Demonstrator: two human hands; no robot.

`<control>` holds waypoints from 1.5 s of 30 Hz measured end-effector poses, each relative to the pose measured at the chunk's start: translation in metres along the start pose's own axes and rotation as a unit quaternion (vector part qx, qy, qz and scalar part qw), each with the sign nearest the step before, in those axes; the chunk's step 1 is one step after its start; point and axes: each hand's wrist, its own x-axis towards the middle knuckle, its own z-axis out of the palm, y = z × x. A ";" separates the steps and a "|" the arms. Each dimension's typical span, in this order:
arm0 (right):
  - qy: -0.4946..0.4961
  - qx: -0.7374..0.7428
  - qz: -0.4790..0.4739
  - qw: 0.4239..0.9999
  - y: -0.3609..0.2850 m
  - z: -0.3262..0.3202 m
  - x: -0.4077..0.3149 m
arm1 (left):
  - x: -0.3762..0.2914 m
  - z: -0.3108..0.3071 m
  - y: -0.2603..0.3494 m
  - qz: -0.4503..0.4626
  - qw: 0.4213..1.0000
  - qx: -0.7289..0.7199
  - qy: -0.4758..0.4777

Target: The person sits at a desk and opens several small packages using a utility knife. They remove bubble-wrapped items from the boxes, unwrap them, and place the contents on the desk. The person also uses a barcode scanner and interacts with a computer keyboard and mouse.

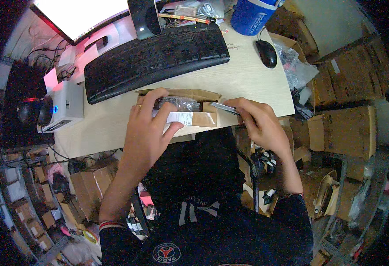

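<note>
An open cardboard box [205, 119] with a printed label on its front wall lies near the desk's front edge. Inside it is an item in clear bubble wrap [187, 104]; the wrap and my fingers hide what it is. My left hand [148, 118] spans the box's left part, fingers over the far wall and the wrap, thumb at the front wall. It wears a ring. Between the thumb and fingers of my right hand [259, 121] is a slim metal utility knife [226, 108], its tip pointing left, close to the box's right end.
A black keyboard [158, 60] lies behind the box, with a phone [144, 18] and a monitor [81, 16] beyond. At the right are a black mouse [266, 54] and a blue jug [253, 16]. A white device [65, 106] stands left. Cardboard boxes [347, 129] crowd the right side.
</note>
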 end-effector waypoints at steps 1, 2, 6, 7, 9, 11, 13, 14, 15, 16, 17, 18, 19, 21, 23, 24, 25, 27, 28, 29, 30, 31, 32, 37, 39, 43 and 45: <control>-0.007 -0.011 0.000 1.000 0.004 0.000 -0.001 | 0.000 0.000 0.000 -0.002 1.000 -0.006 -0.003; -0.013 0.003 -0.020 1.000 0.007 -0.001 -0.002 | 0.001 0.000 0.000 -0.004 1.000 -0.013 -0.003; -0.085 0.036 -0.015 0.996 0.010 -0.008 -0.011 | 0.003 0.002 0.001 -0.014 1.000 -0.006 -0.001; -0.113 0.047 -0.005 0.992 0.009 -0.011 -0.012 | 0.003 0.003 0.001 -0.014 1.000 0.002 -0.002; -0.079 0.056 0.008 0.995 0.007 -0.016 -0.009 | 0.002 0.005 0.002 0.008 1.000 0.014 -0.002; -0.011 0.057 0.016 0.998 0.003 -0.017 -0.005 | 0.000 0.006 0.002 0.018 1.000 0.019 -0.006; 0.098 0.054 0.027 0.993 0.001 -0.015 -0.001 | -0.002 0.006 0.004 0.014 1.000 0.020 -0.016; 0.098 0.017 0.023 0.995 0.002 -0.014 0.002 | -0.003 0.005 0.005 0.014 0.999 0.025 -0.016; 0.098 -0.020 0.019 0.995 0.004 -0.012 0.005 | -0.004 0.005 0.006 0.015 0.999 0.030 -0.015; 0.100 -0.084 0.007 0.991 0.008 -0.009 0.009 | -0.005 0.004 0.007 0.017 0.999 0.034 -0.014; 0.101 -0.148 -0.005 0.984 0.014 -0.007 0.013 | -0.007 0.003 0.008 0.013 0.999 0.035 -0.022; 0.103 -0.178 -0.002 0.979 0.022 -0.002 0.020 | -0.009 0.002 0.009 0.008 0.999 0.036 -0.030; 0.098 -0.220 0.013 0.970 0.030 0.003 0.025 | -0.011 0.001 0.010 0.001 0.999 0.038 -0.035; 0.082 -0.302 0.032 0.949 0.044 0.012 0.032 | -0.014 -0.002 0.010 0.005 0.999 0.021 -0.026; 0.095 -0.373 -0.015 0.923 0.049 0.015 0.035 | -0.016 -0.003 0.008 0.008 1.000 0.008 -0.020; 0.068 -0.414 0.019 0.908 0.046 0.015 0.035 | -0.017 -0.004 0.007 0.009 1.000 0.004 -0.019; 0.115 -0.387 -0.039 0.914 0.041 0.014 0.033 | -0.016 -0.004 0.006 0.013 1.000 -0.005 -0.017; 0.163 -0.340 -0.076 0.923 0.021 0.007 0.032 | -0.015 -0.003 0.005 0.012 1.000 0.003 -0.021; 0.117 -0.235 -0.106 0.959 0.008 0.003 0.031 | -0.014 -0.002 0.005 0.013 1.000 0.001 -0.018; 0.068 -0.127 -0.128 0.981 -0.007 0.000 0.030 | -0.013 -0.002 0.006 0.004 1.000 0.005 -0.020; 0.022 -0.018 -0.151 0.988 -0.020 0.001 0.031 | -0.011 -0.001 0.006 -0.001 1.000 0.006 -0.021; -0.002 -0.053 -0.150 0.987 -0.032 0.008 0.038 | -0.010 -0.001 0.007 -0.009 1.000 0.003 -0.021; -0.025 -0.090 -0.151 0.984 -0.042 0.018 0.048 | -0.010 -0.001 0.008 -0.002 1.000 0.013 -0.022; -0.098 -0.204 -0.116 0.967 -0.064 0.033 0.082 | -0.022 -0.004 0.001 0.004 0.999 0.025 0.020; -0.122 -0.213 -0.102 0.964 -0.062 0.031 0.085 | -0.031 -0.004 -0.007 -0.009 0.999 0.004 0.043; -0.146 -0.149 -0.113 0.971 -0.048 0.027 0.092 | -0.046 0.006 -0.025 -0.071 0.987 -0.082 0.118; -0.092 -0.013 -0.134 0.987 -0.036 0.029 0.092 | -0.052 0.008 -0.035 -0.062 0.985 -0.051 0.153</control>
